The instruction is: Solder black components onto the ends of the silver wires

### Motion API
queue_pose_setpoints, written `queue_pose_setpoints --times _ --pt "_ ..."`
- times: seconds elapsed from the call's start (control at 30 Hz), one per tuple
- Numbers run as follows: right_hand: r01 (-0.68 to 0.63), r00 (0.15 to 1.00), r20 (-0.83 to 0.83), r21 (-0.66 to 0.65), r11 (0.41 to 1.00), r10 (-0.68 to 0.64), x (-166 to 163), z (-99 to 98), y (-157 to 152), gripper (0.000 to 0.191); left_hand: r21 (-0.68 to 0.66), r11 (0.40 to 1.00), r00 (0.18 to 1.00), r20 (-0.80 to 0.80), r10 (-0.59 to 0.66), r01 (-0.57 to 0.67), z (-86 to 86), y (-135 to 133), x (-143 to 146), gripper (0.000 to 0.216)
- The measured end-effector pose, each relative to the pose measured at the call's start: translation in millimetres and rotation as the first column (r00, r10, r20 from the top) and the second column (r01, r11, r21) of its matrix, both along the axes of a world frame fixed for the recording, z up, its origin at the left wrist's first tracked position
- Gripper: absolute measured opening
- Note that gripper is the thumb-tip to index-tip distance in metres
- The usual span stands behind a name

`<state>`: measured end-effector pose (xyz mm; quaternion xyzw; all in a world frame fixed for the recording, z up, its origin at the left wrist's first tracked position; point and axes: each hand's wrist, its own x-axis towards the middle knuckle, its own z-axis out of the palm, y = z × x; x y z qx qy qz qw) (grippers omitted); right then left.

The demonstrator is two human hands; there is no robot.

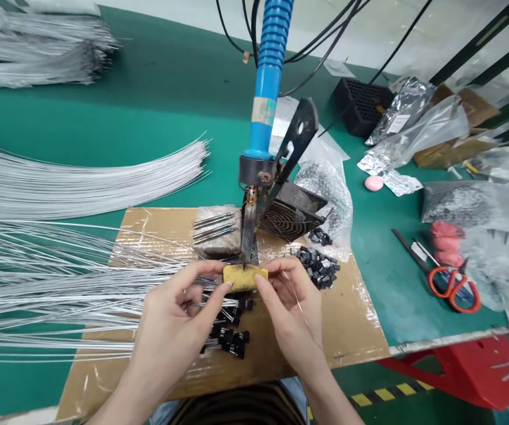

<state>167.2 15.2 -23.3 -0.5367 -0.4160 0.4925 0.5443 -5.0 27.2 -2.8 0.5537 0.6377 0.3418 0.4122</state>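
Observation:
A yellow sponge [244,278] is pinched at both ends, my left hand [177,316] gripping its left side and my right hand [292,307] its right. The tip of a blue-handled soldering iron [249,227], held upright in a stand, touches the sponge's top edge. A thin wire [296,295], probably solder, also runs through my right hand. Below the sponge lie several black connectors [232,339] on the ends of grey wires. To the right of the iron sits a pile of small black parts [320,268].
Bundles of grey wire [81,183] cover the left side. Metal rods lie on a grey block [217,230] behind my left hand. A small fan [290,215] stands behind the iron. Orange-handled scissors [453,289] and plastic bags [436,130] lie at right. Cardboard [352,336] covers the green bench.

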Motion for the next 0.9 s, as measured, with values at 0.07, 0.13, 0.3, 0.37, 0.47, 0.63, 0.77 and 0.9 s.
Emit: queue_pose_setpoints --times 0.07,0.13,0.3,0.37,0.47,0.63,0.77,0.9 --pt "-0.003 1.0 0.01 0.002 1.0 0.003 -1 -0.9 -1 0.009 0.009 1.0 1.0 -0.012 -0.004 0.004 -1.2 -1 0 0.032" --pt "0.0 1.0 0.027 -0.001 1.0 0.0 -2 -1.2 -1 0.01 0.007 1.0 1.0 -0.029 -0.007 0.007 -3.4 -3 -1 0.032" --pt "0.059 0.996 0.075 -0.037 0.998 -0.056 16 -0.8 -8 0.015 0.028 0.999 0.993 -0.114 -0.017 0.021 -7.1 -6 -5 0.028" --pt "0.203 0.967 0.163 -0.019 0.979 -0.197 44 -2.3 -14 0.02 0.088 0.994 0.987 -0.152 -0.053 0.067 -5.8 -7 -8 0.02" --pt "0.532 0.81 0.262 0.048 0.846 -0.524 109 -7.2 -20 0.034 0.139 0.977 0.978 -0.154 -0.138 0.159 -3.1 -6 -15 0.014" --pt "0.714 0.514 0.541 0.161 0.681 -0.666 204 -11.3 -27 0.039 0.161 0.958 0.968 -0.123 -0.219 0.238 -1.0 -6 -20 0.01" --pt "0.714 0.299 0.676 0.31 0.628 -0.674 209 -8.2 -32 0.014 0.177 0.962 0.975 -0.114 -0.191 0.209 3.1 -9 -16 0.013" --pt "0.618 0.389 0.551 0.439 0.653 -0.738 167 -12.4 -33 0.047 0.146 0.975 0.98 -0.129 -0.151 0.17 9.0 -11 -12 0.013"
